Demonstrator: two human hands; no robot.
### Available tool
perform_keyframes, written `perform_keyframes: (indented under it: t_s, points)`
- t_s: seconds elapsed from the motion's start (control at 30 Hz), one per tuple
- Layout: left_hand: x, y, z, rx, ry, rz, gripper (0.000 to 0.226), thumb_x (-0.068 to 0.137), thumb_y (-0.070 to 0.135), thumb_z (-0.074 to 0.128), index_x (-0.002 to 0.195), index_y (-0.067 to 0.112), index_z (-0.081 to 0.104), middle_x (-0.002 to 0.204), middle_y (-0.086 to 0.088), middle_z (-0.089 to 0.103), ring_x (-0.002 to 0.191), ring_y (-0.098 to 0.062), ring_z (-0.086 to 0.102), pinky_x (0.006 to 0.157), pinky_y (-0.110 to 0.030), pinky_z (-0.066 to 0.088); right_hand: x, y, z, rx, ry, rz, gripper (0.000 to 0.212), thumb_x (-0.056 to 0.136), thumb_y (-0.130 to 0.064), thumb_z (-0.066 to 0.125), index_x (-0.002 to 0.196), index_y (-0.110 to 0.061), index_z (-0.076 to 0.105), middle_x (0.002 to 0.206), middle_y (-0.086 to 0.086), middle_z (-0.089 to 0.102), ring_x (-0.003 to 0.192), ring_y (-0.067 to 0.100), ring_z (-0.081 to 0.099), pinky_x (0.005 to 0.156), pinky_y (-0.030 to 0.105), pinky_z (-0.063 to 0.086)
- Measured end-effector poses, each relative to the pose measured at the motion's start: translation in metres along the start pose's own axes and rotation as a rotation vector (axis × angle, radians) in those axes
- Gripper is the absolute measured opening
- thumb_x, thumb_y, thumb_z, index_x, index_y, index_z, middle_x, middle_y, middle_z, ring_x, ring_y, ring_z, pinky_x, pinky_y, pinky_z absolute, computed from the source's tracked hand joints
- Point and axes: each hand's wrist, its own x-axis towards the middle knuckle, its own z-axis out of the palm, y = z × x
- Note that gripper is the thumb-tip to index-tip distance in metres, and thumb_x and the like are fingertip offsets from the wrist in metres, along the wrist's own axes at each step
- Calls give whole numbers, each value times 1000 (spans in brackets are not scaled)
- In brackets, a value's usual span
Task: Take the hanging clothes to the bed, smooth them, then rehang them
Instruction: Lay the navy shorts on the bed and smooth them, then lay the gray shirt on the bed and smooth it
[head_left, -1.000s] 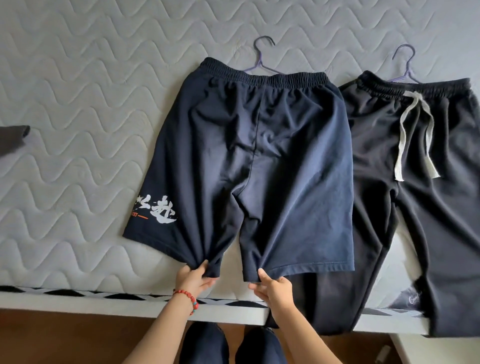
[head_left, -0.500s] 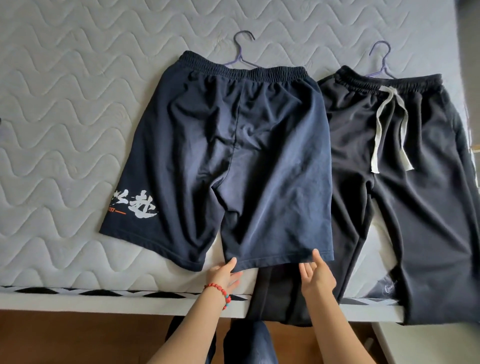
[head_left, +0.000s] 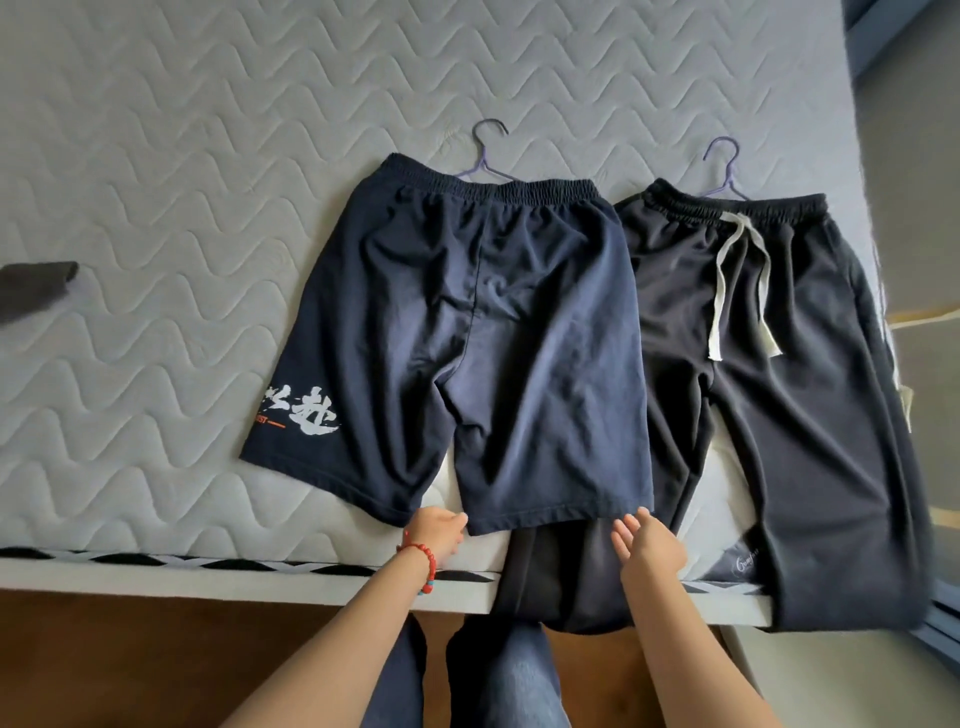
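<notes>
The navy shorts (head_left: 483, 332) are lying flat on the bed (head_left: 156, 182), hanger still in, beside the black trousers (head_left: 779, 389). Both hands are now letting go at the shorts' hem: left hand (head_left: 439, 535) loosely curled, right hand (head_left: 649, 545) open, suggesting smoothing is finishing.

soft daylight | mild shadows | wide-angle edge bending | edges slightly blurred

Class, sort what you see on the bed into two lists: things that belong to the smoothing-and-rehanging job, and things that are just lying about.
Part of the job:
navy shorts
black trousers
left hanger
right hanger
left hand and right hand, at the shorts' hem

Lying about:
grey cloth at the mattress's left edge
</notes>
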Motion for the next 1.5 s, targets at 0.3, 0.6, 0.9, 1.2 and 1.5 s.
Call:
perform_keyframes:
  t_s: [0.3,0.6,0.9,1.2,1.5]
  points:
    - [-57,-2,-115,-21,125,159,20,88,21,53,69,17,57,71,-4,62,66,-19,57,68,-27,45,-94,11,8,-937,-367,-549,26,88,-19,55,109,-8,65,106,15,68,106,31,60,81,30,40]
    - [-98,-122,-231,-251,159,133,16,84,24,53,71,15,56,68,-5,60,56,-14,52,48,-21,37,-203,101,54,-1674,-654,-763,19,87,-15,45,81,-14,63,85,7,57,89,26,56,74,28,39]
    - [-110,-328,-389,-593,344,1,14,92,13,48,80,9,54,67,-5,58,55,-15,50,45,-21,34,-288,240,108,-1666,-753,-705,23,83,-5,54,63,-13,63,64,9,60,61,24,54,58,27,42]
    - [-118,-435,-464,-872,420,-100,15,94,14,47,95,3,56,75,-8,59,66,-18,55,58,-25,41,-386,351,171,-1777,-870,-680,21,85,-3,54,65,-7,57,56,7,55,39,14,46,36,14,29]
    - [-68,-472,-548,-1120,395,-329,22,92,20,51,103,1,58,83,-11,62,79,-25,58,69,-33,45,-471,446,298,-1844,-892,-680,25,87,1,50,63,-7,51,57,9,50,30,8,41,35,12,31]
